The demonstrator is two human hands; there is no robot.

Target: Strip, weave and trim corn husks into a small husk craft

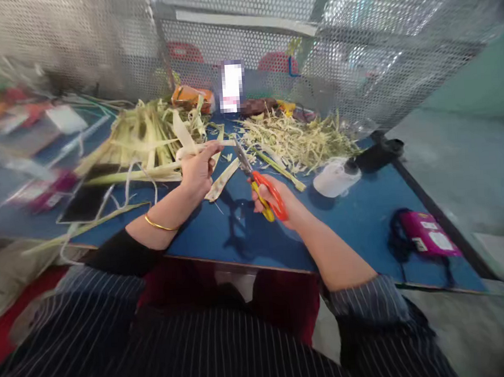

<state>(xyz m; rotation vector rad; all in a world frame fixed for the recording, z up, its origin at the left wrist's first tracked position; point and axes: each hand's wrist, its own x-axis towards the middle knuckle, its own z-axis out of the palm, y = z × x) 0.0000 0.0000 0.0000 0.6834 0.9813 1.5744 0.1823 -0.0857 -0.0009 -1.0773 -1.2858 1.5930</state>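
In the head view, the left hand (197, 172) pinches a pale plant strip (228, 143), its right end at the blades of the scissors (255, 178). The right hand (289, 203) grips their handles. Far side: leaf bundle (144, 135) left, shredded strips (303, 143) right.

Orange and yellow scissors (256, 178) slant upward, tips at a pale narrow strip (229, 142)

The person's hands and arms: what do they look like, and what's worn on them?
Both the left hand and right hand are bare, without gloves. A thin, gold-coloured bangle circles the left wrist area. The left sleeve shows plain black, then pinstripes; the right sleeve has a grey-blue pinstriped cuff.
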